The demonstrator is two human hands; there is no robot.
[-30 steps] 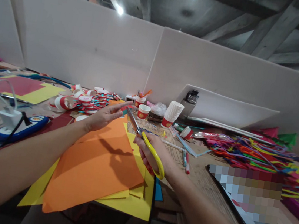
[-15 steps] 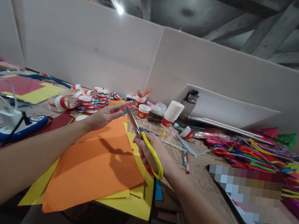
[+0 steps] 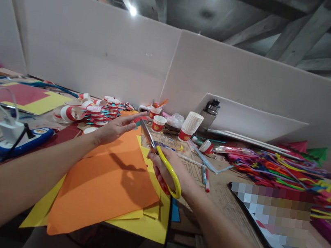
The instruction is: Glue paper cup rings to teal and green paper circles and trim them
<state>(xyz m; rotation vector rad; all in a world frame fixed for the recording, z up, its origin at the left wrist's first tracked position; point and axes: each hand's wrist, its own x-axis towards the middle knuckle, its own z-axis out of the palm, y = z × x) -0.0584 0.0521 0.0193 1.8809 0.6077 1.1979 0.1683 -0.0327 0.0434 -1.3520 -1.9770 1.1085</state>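
ok so it's just a regular person here, bare arms, bare hands. Left forearm (image 3: pixel 36 173) is smooth and pretty thick toward the elbow, then it tapers down to a slim wrist and a left hand (image 3: pixel 114 129) with long thin fingers. Right forearm (image 3: pixel 216 220) has basically the same shape, and the right hand (image 3: pixel 170 165) looks slim too, though the fingers are partly hidden. Couple of greyish patches (image 3: pixel 42 242) way down low, too dark to tell if that's clothing tbh
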